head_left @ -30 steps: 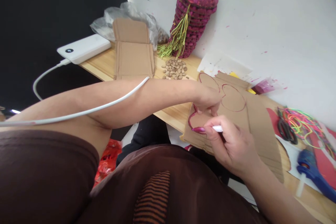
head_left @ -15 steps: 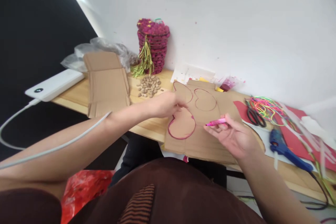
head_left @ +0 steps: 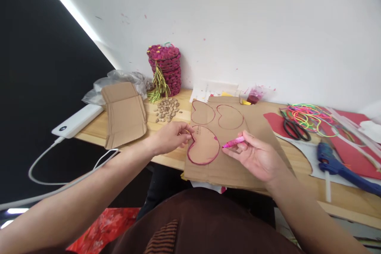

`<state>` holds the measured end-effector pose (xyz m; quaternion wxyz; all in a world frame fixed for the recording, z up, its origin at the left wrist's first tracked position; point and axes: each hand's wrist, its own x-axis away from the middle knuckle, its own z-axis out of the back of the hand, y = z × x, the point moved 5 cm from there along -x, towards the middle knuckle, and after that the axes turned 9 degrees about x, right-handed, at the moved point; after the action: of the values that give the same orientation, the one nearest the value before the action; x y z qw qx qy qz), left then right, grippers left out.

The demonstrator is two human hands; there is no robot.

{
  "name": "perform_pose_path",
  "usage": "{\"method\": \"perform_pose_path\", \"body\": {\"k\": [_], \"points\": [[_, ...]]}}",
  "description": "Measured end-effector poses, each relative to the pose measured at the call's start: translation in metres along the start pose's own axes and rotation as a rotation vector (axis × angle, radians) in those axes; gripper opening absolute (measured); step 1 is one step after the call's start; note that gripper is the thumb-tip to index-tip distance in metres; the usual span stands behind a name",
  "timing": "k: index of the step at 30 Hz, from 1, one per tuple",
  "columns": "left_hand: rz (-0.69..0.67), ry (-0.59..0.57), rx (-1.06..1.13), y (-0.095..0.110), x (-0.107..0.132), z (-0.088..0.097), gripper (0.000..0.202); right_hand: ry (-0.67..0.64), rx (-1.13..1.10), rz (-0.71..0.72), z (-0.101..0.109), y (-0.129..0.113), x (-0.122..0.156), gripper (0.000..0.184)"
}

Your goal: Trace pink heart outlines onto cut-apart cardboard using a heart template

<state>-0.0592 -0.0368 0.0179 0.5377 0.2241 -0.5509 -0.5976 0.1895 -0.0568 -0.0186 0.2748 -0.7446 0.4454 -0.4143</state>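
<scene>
A sheet of brown cardboard (head_left: 235,166) lies on the table, bearing two magenta curved outlines near its far side. On its near left part rests a rounded, notched cardboard cutout (head_left: 205,147) with a thick magenta edge. My left hand (head_left: 171,138) has thumb and fingers bent together at the notch on the cutout's left edge, gripping it there. Held in the fingers of my right hand (head_left: 257,156) is a pink marker (head_left: 233,142), its tip pointing left, just off the cutout's right edge.
Left of the sheet are a pile of beige pebbles (head_left: 167,110), a folded cardboard piece (head_left: 126,119) and a white power bank (head_left: 77,121). A magenta woven basket (head_left: 171,73) stands by the wall. Rightward lie black scissors (head_left: 296,129), neon cords (head_left: 311,117) and a blue glue gun (head_left: 336,166).
My left hand has drawn back leftward from over the cutout's top to its left edge. The marker in my right hand has come closer to the cutout's right edge. The camera view has shifted.
</scene>
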Motion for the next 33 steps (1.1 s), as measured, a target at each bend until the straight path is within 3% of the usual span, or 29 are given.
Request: {"method": "perform_pose_path", "body": {"k": [6, 12, 18, 24, 30, 33], "points": [[-0.175, 0.105, -0.443, 0.011, 0.012, -0.014, 0.025, -0.008, -0.04, -0.01, -0.001, 0.002, -0.001, 0.014], [-0.252, 0.135, -0.634, 0.01, 0.018, -0.032, 0.031, -0.061, -0.042, 0.009, -0.003, 0.004, -0.003, 0.016], [-0.271, 0.151, -0.719, 0.013, 0.023, -0.04, 0.03, -0.053, -0.071, 0.016, -0.003, 0.004, -0.003, 0.014], [-0.253, 0.118, -0.661, 0.017, 0.021, -0.053, 0.035, -0.022, -0.099, 0.037, 0.008, -0.001, -0.001, 0.016], [-0.441, 0.099, -0.85, 0.025, 0.017, -0.083, 0.042, 0.002, -0.139, 0.046, 0.019, -0.002, 0.005, 0.018], [-0.465, 0.117, -0.891, 0.031, 0.014, -0.083, 0.053, -0.02, -0.163, 0.009, 0.017, -0.001, 0.007, 0.018]]}}
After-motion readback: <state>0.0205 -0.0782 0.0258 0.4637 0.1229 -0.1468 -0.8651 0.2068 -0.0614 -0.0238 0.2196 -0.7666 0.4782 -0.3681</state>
